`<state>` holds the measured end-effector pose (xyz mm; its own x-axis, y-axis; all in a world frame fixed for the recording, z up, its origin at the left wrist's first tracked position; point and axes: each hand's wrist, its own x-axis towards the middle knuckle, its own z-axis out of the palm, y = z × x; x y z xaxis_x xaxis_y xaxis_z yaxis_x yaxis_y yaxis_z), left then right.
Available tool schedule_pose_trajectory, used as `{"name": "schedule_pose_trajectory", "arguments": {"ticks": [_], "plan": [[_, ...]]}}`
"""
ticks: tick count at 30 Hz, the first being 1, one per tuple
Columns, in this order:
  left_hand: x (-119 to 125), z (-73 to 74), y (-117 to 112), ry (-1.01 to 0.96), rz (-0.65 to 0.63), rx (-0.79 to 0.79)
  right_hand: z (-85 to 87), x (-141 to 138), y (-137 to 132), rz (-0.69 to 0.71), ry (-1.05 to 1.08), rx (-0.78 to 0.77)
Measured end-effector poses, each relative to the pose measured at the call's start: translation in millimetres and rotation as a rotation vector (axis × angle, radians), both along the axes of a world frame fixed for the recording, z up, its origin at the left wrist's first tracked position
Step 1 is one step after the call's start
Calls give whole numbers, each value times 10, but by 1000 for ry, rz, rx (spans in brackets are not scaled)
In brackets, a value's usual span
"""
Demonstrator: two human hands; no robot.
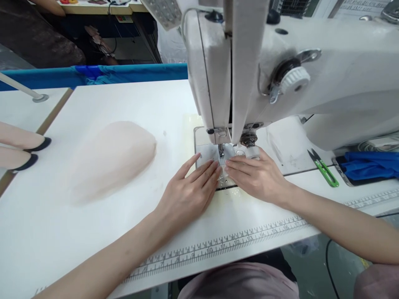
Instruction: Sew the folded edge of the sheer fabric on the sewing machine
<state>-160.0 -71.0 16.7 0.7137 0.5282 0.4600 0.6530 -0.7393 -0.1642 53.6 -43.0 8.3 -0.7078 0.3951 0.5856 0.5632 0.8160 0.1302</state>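
My left hand (191,190) lies flat with its fingers stretched out on the metal needle plate (199,133), just left of the presser foot (221,153) of a white sewing machine (212,70). On the right side of the foot, my right hand (257,174) also rests flat, fingertips pointing at the foot. The fingertips of both hands nearly meet in front of it. Whether thin cloth lies under the fingers, I cannot tell. A sheer beige fabric piece (121,155) is spread on the white table (124,236), left of my hands.
Green-handled thread snips (326,169) lie to the right, beside a phone (346,176) partly under blue cloth (370,165). A ruler strip (218,248) runs along the front edge. Two beige pieces with dark ends (25,143) sit at far left. Another person (34,35) is beyond the table.
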Motion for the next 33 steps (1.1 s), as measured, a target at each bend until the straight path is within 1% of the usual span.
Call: {"name": "schedule_pose_trajectory", "arguments": {"ticks": [9,15,19,27,33], "plan": [[3,-51,120,-23,51,-14,-12,-15,59,-65,-22,-21],[16,-5,30,-22,72,-20,3,-15,36,-58,-2,-77],[14,-4,17,-22,77,-19,25,-15,24,-90,-36,-69],[-16,-63,109,-30,91,-21,9,-14,55,-166,-95,-20],[-12,-77,199,-51,108,-55,-4,-17,100,-168,-105,-86]]}}
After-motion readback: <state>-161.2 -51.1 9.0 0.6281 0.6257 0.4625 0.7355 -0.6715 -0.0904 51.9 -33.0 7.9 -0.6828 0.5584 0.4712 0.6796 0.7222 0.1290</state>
